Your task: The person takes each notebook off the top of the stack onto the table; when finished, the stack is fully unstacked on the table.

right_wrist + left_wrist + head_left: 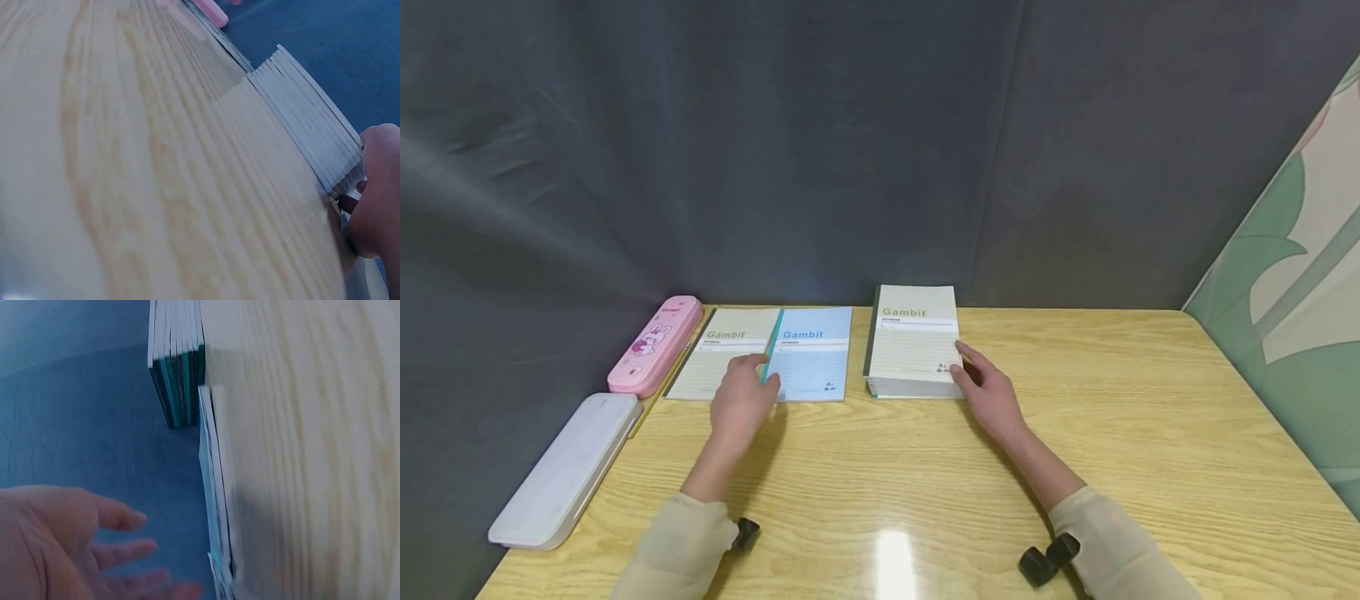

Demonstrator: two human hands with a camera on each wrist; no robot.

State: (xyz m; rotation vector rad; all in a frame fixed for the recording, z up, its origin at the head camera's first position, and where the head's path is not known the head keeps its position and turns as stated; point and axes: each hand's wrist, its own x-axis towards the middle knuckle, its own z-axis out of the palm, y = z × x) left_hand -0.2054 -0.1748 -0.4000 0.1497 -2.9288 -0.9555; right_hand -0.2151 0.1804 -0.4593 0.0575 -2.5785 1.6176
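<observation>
Here, the notebook stack [916, 343] lies between the hands [745, 398] [990, 398], touching the right.

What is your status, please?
Left hand over two flat notebooks. Right hand touching right side of notebook stack. Pink case, white case left, apart from both hands.

The left hand [745, 398] is covering the cream notebook's [700, 358] lower right corner under its fingers, and in the left wrist view its fingertips are blurring while its palm is running off the left edge. The right hand [992, 400] is hiding part of the notebook stack's [913, 342] right side, with print near its thumb showing too small to read. Beyond these fingers, the pink case [212, 11] is running out of the right wrist view's top edge.
</observation>
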